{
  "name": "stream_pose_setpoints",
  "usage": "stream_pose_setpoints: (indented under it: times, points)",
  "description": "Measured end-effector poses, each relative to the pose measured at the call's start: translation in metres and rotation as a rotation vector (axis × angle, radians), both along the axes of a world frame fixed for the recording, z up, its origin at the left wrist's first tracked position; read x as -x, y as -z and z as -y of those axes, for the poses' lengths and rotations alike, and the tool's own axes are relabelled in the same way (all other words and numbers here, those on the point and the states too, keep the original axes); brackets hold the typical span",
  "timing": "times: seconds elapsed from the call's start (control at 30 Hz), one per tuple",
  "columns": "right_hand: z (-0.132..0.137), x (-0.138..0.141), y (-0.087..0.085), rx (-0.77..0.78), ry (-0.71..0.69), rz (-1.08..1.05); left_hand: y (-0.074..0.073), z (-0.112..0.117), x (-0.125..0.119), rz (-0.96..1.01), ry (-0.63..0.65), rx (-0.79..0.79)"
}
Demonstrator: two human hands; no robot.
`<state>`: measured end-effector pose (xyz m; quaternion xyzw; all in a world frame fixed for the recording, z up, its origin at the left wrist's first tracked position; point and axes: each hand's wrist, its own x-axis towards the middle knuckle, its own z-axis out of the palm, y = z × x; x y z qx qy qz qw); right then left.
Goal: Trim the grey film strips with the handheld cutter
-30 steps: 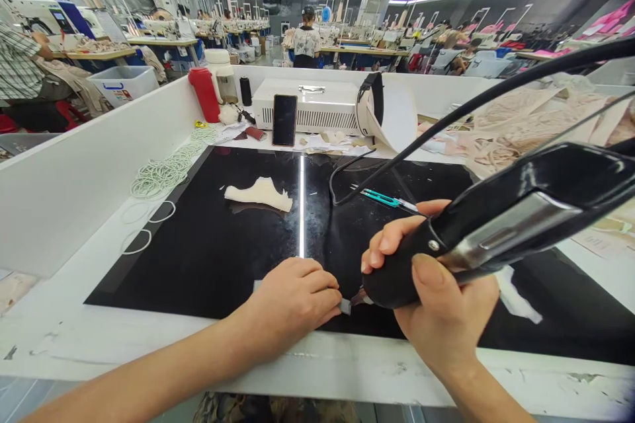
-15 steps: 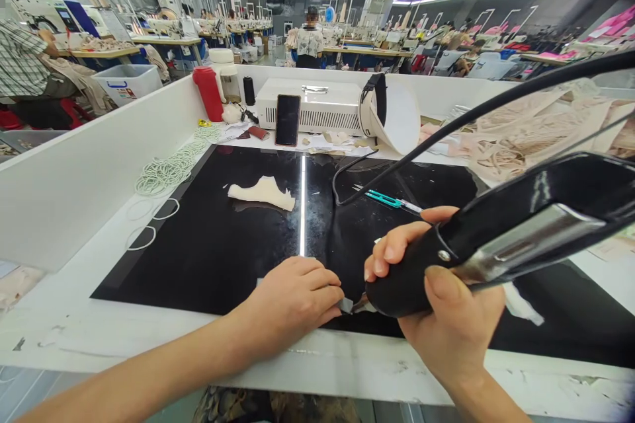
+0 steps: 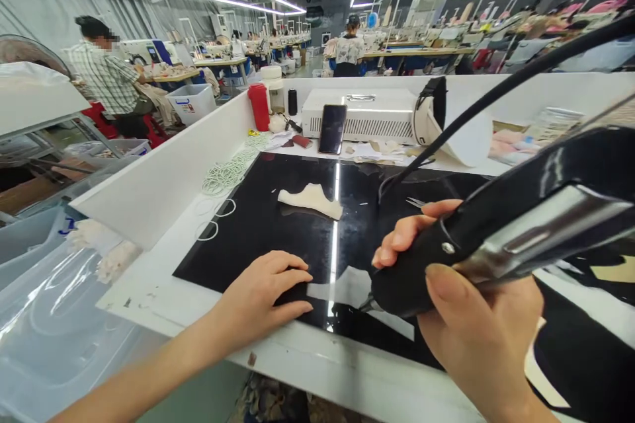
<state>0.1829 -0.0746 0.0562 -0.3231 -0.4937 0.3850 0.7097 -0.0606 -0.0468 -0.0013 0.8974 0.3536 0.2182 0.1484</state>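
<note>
My right hand [image 3: 476, 337] grips a black corded hand tool [image 3: 476, 211] with a metal lever along its side. Its narrow tip points down at a thin, pale grey shaped piece [image 3: 347, 285] lying flat on the black mat [image 3: 238, 238]. Whether the tip touches that piece, I cannot tell. My left hand [image 3: 268, 291] rests on the mat at the left end of the grey piece, fingers spread and holding nothing. Farther back lies a cream shaped piece [image 3: 312, 199]. Metal tips of snips [image 3: 415, 202] show behind my right fingers, the rest hidden.
A loose tangle of pale green cord [image 3: 225, 175] lies left of the mat. Behind stand a phone [image 3: 332, 129], a white vented box [image 3: 380, 122], a red bottle [image 3: 258, 108] and a white cone-shaped object [image 3: 469, 135]. The tool's black cable [image 3: 476, 106] arches across the right side.
The view has turned left. My left hand has moved left off the grey piece and its fingers have spread, uncovering the piece. My right hand still holds the tool.
</note>
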Motion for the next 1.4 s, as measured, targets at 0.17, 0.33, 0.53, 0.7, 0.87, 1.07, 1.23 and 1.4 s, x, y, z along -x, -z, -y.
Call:
stream_pose_setpoints:
  times: [0.17, 0.33, 0.53, 0.7, 0.87, 1.07, 1.23, 1.4]
  points:
    - [-0.014, 0.023, 0.003, -0.021, -0.049, -0.078, 0.006, -0.001, -0.012, 0.084, -0.02, 0.03]
    - [-0.026, 0.036, 0.008, -0.068, -0.066, -0.093, 0.009, -0.001, -0.014, 0.203, -0.038, 0.12]
    - [-0.033, 0.04, 0.014, -0.061, -0.061, -0.085, 0.01, 0.0, -0.015, 0.326, -0.092, 0.192]
    - [-0.032, 0.039, 0.017, -0.065, -0.071, -0.068, 0.011, 0.0, -0.02, 0.354, -0.096, 0.189]
    - [-0.032, 0.04, 0.017, -0.072, -0.063, -0.056, 0.012, 0.0, -0.022, 0.351, -0.097, 0.18]
    - [-0.028, 0.04, 0.012, -0.055, -0.084, -0.071, 0.013, 0.001, -0.023, 0.35, -0.099, 0.159]
    - [-0.022, 0.042, 0.014, -0.044, -0.1, -0.068, 0.014, 0.001, -0.024, 0.337, -0.095, 0.142]
    - [-0.022, 0.043, 0.015, -0.038, -0.106, -0.062, 0.015, 0.0, -0.023, 0.31, -0.073, 0.106]
